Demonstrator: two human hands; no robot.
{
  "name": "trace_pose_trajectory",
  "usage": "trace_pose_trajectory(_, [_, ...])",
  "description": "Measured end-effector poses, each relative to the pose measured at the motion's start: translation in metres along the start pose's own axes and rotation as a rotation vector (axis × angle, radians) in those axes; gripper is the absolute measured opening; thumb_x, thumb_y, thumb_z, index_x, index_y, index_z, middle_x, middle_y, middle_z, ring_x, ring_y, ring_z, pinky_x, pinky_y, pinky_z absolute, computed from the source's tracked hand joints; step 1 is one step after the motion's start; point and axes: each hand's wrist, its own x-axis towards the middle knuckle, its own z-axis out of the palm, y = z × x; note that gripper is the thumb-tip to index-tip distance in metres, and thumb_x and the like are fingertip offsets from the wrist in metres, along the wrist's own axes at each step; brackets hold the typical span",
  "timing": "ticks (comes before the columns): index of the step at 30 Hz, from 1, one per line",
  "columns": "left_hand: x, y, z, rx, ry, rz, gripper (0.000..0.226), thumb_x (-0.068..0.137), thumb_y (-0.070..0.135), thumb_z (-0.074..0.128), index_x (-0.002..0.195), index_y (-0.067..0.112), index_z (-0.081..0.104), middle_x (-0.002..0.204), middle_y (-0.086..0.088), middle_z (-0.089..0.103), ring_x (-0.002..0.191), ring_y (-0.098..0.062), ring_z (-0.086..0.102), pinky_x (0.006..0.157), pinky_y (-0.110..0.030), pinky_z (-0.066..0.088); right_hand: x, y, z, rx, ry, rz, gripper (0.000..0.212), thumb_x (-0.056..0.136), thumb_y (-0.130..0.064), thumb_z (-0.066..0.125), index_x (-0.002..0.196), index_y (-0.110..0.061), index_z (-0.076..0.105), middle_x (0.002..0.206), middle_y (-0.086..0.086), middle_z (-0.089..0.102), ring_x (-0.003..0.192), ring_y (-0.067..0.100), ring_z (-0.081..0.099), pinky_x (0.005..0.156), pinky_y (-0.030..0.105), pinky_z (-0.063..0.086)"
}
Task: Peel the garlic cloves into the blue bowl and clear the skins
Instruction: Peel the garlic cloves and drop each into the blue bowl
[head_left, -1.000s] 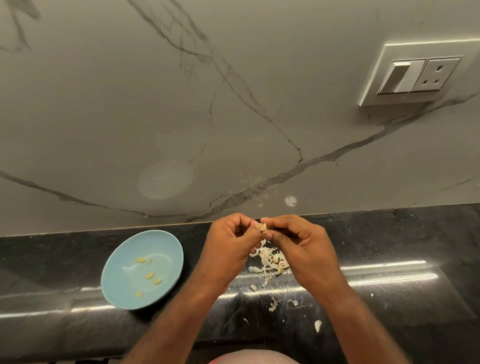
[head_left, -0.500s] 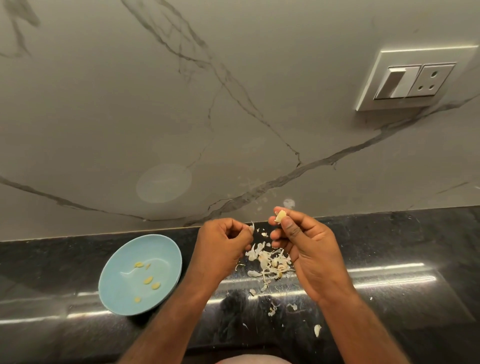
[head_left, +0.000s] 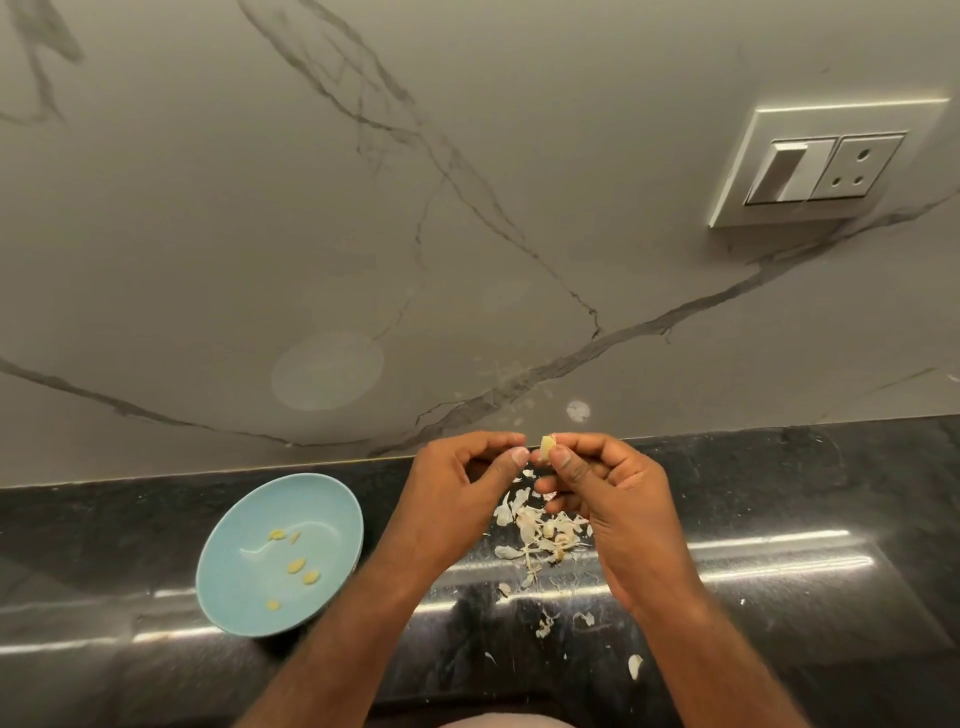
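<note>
Above papery skins, pale clove in tight grip of right hand; grip of left hand unclear.

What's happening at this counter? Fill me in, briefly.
A person is peeling garlic over the black counter. The right hand pinches a pale garlic clove between thumb and fingers; the left hand is right beside it, fingers curled, though whether it holds any skin is unclear. A few peeled cloves lie in the blue bowl to the left. Loose skins are scattered on the counter below the hands, not yet cleared.
</note>
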Motion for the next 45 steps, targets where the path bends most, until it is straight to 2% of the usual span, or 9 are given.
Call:
trace_pose_trajectory(3, [-0.003, 0.005, 0.005, -0.116, -0.036, 0.034, 0.02, 0.087, 0.024, 0.071, 0.107, 0.027, 0.073, 0.095, 0.011, 0.076, 0.091, -0.004, 0.071, 0.076, -0.023, 0.057, -0.001, 0.0, 0.0, -0.087, -0.019, -0.022, 0.012, 0.082, -0.018, 0.073, 0.092, -0.016, 0.079, 0.09, 0.008, 0.076, 0.077, 0.017, 0.067, 0.066, 0.027, 0.055])
trace_pose_trajectory(7, [-0.005, 0.005, 0.009, -0.179, -0.007, 0.074, 0.016, 0.085, 0.014, 0.074, 0.098, 0.021, 0.075, 0.089, 0.005, 0.077, 0.086, -0.011, 0.074, 0.077, -0.025, 0.058, -0.001, 0.001, 0.0, -0.121, -0.016, -0.037, 0.011, 0.089, -0.007, 0.07, 0.092, -0.013, 0.079, 0.084, 0.01, 0.076, 0.071, 0.019, 0.068, 0.064, 0.026, 0.056])
trace_pose_trajectory(10, [-0.004, 0.001, 0.008, -0.13, 0.023, 0.117, 0.016, 0.084, 0.01, 0.075, 0.094, 0.022, 0.077, 0.087, 0.004, 0.077, 0.085, -0.011, 0.073, 0.08, -0.031, 0.06, -0.002, 0.001, 0.0, -0.183, -0.003, -0.071, 0.012, 0.092, -0.005, 0.067, 0.092, -0.011, 0.078, 0.078, 0.012, 0.075, 0.069, 0.024, 0.07, 0.065, 0.03, 0.058])
trace_pose_trajectory(15, [-0.004, 0.002, 0.006, 0.011, 0.038, 0.214, 0.015, 0.086, 0.011, 0.073, 0.094, 0.023, 0.077, 0.086, 0.008, 0.074, 0.084, -0.005, 0.07, 0.078, -0.022, 0.057, -0.002, -0.002, 0.001, -0.233, -0.006, -0.104, 0.008, 0.092, -0.005, 0.066, 0.091, -0.007, 0.074, 0.078, 0.012, 0.075, 0.068, 0.028, 0.072, 0.065, 0.034, 0.06])
trace_pose_trajectory(19, [-0.004, 0.002, 0.003, 0.028, 0.024, 0.23, 0.016, 0.086, 0.009, 0.073, 0.094, 0.022, 0.077, 0.085, 0.009, 0.074, 0.084, -0.005, 0.07, 0.077, -0.022, 0.057, -0.001, -0.004, -0.001, -0.246, -0.032, -0.106, 0.009, 0.091, -0.005, 0.068, 0.088, -0.01, 0.075, 0.077, 0.014, 0.074, 0.069, 0.031, 0.072, 0.064, 0.039, 0.06])
trace_pose_trajectory(24, [-0.003, 0.0, 0.0, 0.063, 0.014, 0.234, 0.017, 0.085, 0.008, 0.074, 0.097, 0.019, 0.079, 0.085, 0.009, 0.075, 0.083, -0.007, 0.07, 0.077, -0.027, 0.059, 0.0, -0.01, -0.003, -0.289, -0.083, -0.098, 0.004, 0.085, -0.012, 0.074, 0.082, -0.012, 0.076, 0.074, 0.014, 0.074, 0.066, 0.028, 0.071, 0.059, 0.034, 0.059])
trace_pose_trajectory(29, [-0.003, 0.001, 0.0, 0.044, 0.008, 0.246, 0.019, 0.084, 0.006, 0.074, 0.097, 0.018, 0.079, 0.085, 0.007, 0.075, 0.083, -0.009, 0.07, 0.077, -0.027, 0.058, 0.0, -0.013, -0.001, -0.254, -0.091, -0.062, 0.03, 0.068, -0.034, 0.076, 0.08, -0.007, 0.075, 0.074, 0.014, 0.073, 0.063, 0.025, 0.069, 0.055, 0.03, 0.059])
trace_pose_trajectory(33, [-0.003, 0.001, 0.001, 0.037, 0.014, 0.246, 0.018, 0.084, 0.004, 0.074, 0.096, 0.016, 0.079, 0.085, 0.006, 0.075, 0.082, -0.007, 0.07, 0.076, -0.021, 0.057, 0.0, -0.011, 0.0, -0.241, -0.066, -0.07, 0.005, 0.083, -0.009, 0.074, 0.079, -0.006, 0.074, 0.071, 0.016, 0.073, 0.062, 0.026, 0.069, 0.056, 0.032, 0.058])
trace_pose_trajectory(45, [-0.008, 0.005, 0.009, -0.002, 0.087, 0.256, 0.017, 0.087, 0.006, 0.072, 0.096, 0.019, 0.077, 0.086, 0.007, 0.075, 0.084, -0.006, 0.071, 0.075, -0.019, 0.056, -0.004, -0.008, 0.009, -0.191, 0.059, -0.134, 0.008, 0.087, -0.002, 0.07, 0.08, -0.005, 0.073, 0.068, 0.016, 0.071, 0.059, 0.03, 0.069, 0.06, 0.037, 0.06])
